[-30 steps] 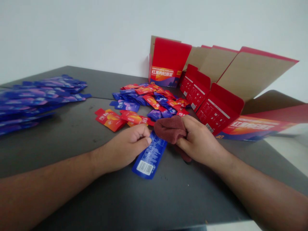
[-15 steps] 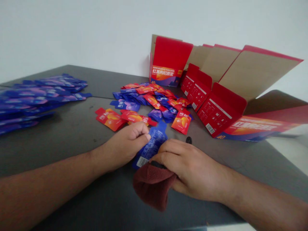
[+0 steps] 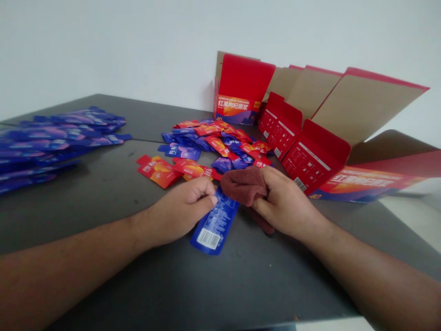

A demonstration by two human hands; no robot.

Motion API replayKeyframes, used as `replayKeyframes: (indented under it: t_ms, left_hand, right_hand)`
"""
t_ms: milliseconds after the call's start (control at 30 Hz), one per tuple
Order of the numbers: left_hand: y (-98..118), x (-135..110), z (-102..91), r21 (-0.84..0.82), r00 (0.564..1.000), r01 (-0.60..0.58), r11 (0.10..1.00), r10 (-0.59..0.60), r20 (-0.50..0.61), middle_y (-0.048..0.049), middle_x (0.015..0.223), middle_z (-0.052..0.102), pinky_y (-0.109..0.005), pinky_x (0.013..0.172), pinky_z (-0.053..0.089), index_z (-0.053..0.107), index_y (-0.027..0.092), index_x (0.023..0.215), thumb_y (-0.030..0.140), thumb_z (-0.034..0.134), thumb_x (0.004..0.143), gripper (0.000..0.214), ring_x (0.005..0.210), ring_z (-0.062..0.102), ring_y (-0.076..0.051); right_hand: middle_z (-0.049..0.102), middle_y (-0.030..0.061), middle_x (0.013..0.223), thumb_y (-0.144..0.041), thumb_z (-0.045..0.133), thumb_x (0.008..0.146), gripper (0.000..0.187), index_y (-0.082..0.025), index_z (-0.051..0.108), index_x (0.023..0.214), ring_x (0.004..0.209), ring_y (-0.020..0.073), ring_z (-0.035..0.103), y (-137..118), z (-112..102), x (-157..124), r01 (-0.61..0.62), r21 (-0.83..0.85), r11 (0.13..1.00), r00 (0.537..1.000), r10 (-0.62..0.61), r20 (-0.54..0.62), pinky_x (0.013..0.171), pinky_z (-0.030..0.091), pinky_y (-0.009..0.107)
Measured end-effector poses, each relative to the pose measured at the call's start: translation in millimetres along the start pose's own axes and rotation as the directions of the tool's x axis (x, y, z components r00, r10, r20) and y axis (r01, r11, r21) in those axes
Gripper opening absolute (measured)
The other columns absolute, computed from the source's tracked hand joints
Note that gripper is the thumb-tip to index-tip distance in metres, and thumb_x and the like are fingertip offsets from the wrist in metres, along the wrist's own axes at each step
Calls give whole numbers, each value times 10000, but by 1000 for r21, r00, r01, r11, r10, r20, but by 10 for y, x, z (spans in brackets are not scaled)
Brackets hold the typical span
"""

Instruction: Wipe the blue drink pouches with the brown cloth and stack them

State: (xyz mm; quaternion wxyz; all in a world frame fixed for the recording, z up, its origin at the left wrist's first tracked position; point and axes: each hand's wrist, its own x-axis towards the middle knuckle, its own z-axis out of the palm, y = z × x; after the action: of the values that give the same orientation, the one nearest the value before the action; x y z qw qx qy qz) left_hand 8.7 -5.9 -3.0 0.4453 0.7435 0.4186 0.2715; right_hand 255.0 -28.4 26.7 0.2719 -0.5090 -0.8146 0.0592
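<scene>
Blue sachet [image 3: 214, 227] lies on the table [image 3: 103, 202], outside the red cartons [image 3: 245, 82].

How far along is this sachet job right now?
Done: blue sachets lie stacked at far left. In hand: the left hand pinches one blue sachet while the right hand presses a maroon cloth onto it. Remaining: a loose pile of red and blue sachets beside open red cartons.

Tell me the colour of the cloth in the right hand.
Dark reddish-brown cloth, held by the right hand; it shows best in the head view.
</scene>
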Motion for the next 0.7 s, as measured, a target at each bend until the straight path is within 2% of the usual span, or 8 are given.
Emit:
replayKeyframes:
  t_ms: [100, 200, 267, 400, 467, 533, 600, 700]
  left_hand:
    - [14, 5, 0, -1, 1000, 21, 1000, -21, -4, 29, 733, 584, -263, 580, 424, 559, 208, 834, 350, 549, 975, 200, 628, 523, -126]
    - [16, 19, 2, -26, 999, 51, 998, -51, -13, 15, 745, 604, -264, 565, 413, 573, 203, 838, 406, 568, 966, 240, 645, 534, -137]
    - [5, 33, 0, -38, 999, 33, 999, -35, -36, 29, 713, 565, -257, 554, 398, 554, 203, 812, 377, 563, 961, 230, 617, 494, -124]
    - [-8, 53, -11, 4, 998, -4, 1000, 5, -64, 48, 685, 499, -252, 557, 389, 536, 202, 800, 338, 549, 960, 211, 597, 449, -110]
    - [2, 54, -18, 34, 998, -17, 999, 19, -61, 47, 691, 498, -255, 568, 395, 531, 201, 793, 342, 549, 960, 219, 607, 452, -111]
    - [19, 50, -25, 53, 998, -33, 998, 36, -55, 45, 696, 504, -257, 573, 397, 537, 201, 796, 332, 543, 962, 212, 612, 456, -113]
    - [32, 43, -26, 51, 998, -32, 998, 34, -46, 41, 698, 515, -259, 569, 393, 545, 201, 796, 319, 539, 961, 203, 615, 460, -116]
    - [24, 29, -19, -11, 1000, 15, 1000, -15, -19, 32, 710, 556, -261, 562, 396, 560, 201, 811, 349, 553, 963, 213, 622, 486, -123]
  right_hand:
    - [639, 28, 894, -121, 641, 818, 135, -206, 584, 907, 849, 210, 617, -36, 12, -27, 35, 16, 999, 999, -35, 11, 740, 484, 328]
    - [612, 29, 898, -83, 640, 789, 174, -205, 556, 880, 861, 201, 597, -108, 36, -83, 140, 37, 989, 988, -142, 54, 736, 481, 309]
    - [625, 40, 949, -79, 652, 796, 189, -192, 583, 932, 898, 200, 602, -171, 53, -126, 204, 75, 976, 970, -212, 120, 754, 492, 303]
    - [668, 64, 1098, -140, 670, 906, 290, -161, 645, 1193, 1004, 194, 626, -294, 67, -186, 351, 207, 913, 873, -399, 282, 859, 514, 299]
    - [672, 72, 1141, -170, 670, 941, 315, -158, 640, 1254, 1016, 187, 632, -321, 63, -195, 379, 234, 895, 841, -439, 317, 882, 515, 295]
    - [673, 73, 1163, -166, 668, 941, 322, -164, 633, 1261, 1040, 190, 634, -309, 57, -191, 373, 224, 900, 852, -428, 302, 902, 515, 297]
    - [673, 73, 1144, -140, 664, 915, 310, -167, 630, 1222, 1051, 204, 630, -263, 48, -175, 345, 178, 922, 891, -381, 246, 906, 515, 310]
    - [658, 64, 1018, -87, 654, 833, 212, -175, 624, 1023, 957, 216, 623, -160, 32, -123, 247, 70, 967, 960, -254, 118, 818, 513, 319]
